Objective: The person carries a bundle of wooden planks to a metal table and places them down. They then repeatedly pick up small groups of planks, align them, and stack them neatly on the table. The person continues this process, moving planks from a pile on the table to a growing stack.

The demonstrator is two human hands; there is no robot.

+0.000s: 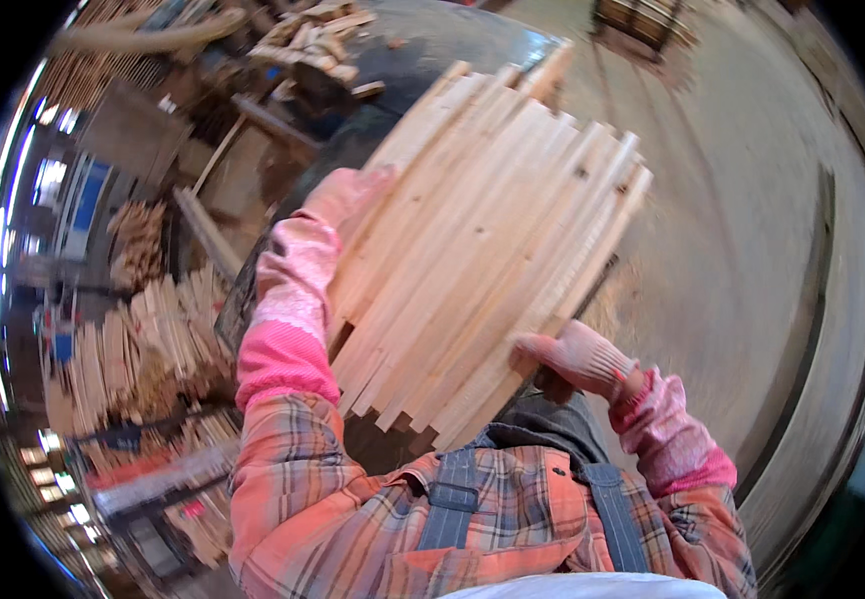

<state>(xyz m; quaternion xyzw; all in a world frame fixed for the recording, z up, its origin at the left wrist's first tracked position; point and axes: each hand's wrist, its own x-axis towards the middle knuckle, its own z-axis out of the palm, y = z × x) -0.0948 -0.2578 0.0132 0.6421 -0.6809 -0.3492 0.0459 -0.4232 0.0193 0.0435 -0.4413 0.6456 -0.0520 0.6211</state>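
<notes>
A row of pale wooden strips (482,250) lies side by side in front of me, slanting up to the right with uneven ends. Dark knots mark a few of them. My left hand (348,196), in a light pinkish glove, rests with fingers stretched along the left edge of the row. At the near right edge, my right hand (580,361), in a knit glove, grips the outermost strip. Its thumb lies on top and its other fingers curl below, partly hidden. Pink sleeve covers reach over both forearms.
Wood offcuts (322,40) lie heaped at the far left. Stacks of wooden pieces (143,339) stand along the left side, near a leaning brown board (133,135). A bundle of wood (642,25) sits on the concrete floor (742,200) at the far right. A long beam (802,479) runs down the right.
</notes>
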